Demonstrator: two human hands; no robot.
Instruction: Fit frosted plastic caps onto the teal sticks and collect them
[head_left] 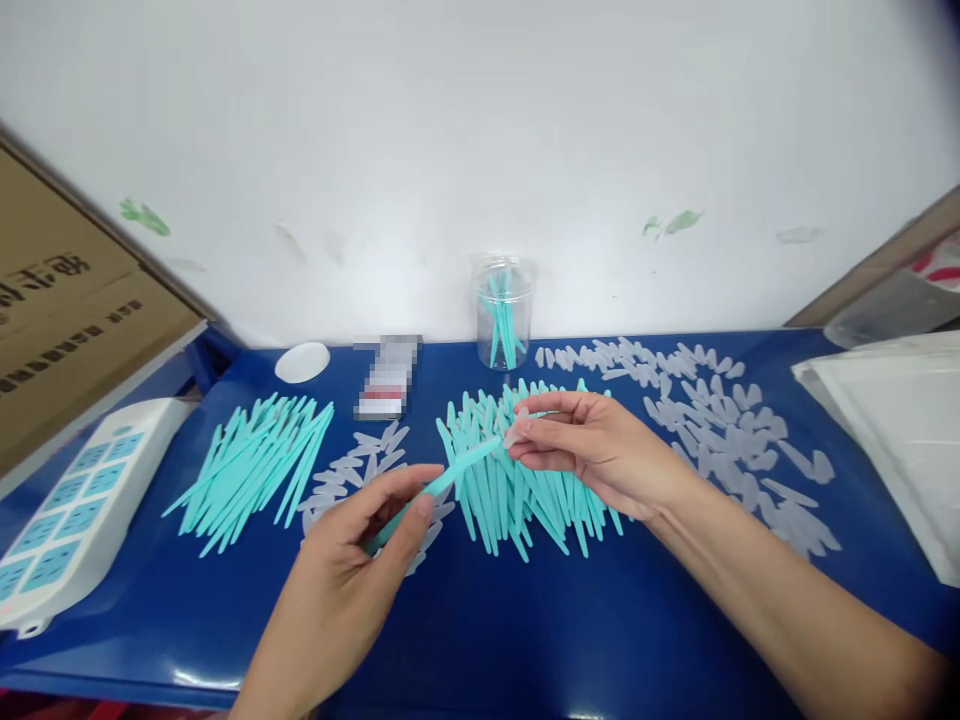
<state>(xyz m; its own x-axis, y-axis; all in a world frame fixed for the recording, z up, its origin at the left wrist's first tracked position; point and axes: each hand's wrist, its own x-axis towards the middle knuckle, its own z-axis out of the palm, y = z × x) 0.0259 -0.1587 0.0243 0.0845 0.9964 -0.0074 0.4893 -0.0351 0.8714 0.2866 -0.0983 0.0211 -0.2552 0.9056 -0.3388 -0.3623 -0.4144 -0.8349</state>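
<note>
My left hand [360, 550] pinches the lower end of a teal plastic stick [450, 478] that slants up to the right. At the stick's upper tip my right hand [592, 440] pinches a small clear cap [512, 436]. Both hands hover over a blue table [525, 620]. Under them lies a pile of teal sticks [525, 480]. A second pile of teal sticks [251, 465] lies to the left. Clear caps [720, 420] are strewn at the right, and several more clear caps [352, 470] lie beside my left hand.
A clear cup [502, 312] with a few teal sticks stands at the back by the white wall. A white lid [302, 362] and a blurred packet [386, 377] lie back left. A white tray [67, 500], a cardboard box [60, 310] and white sheets [900, 430] flank the table.
</note>
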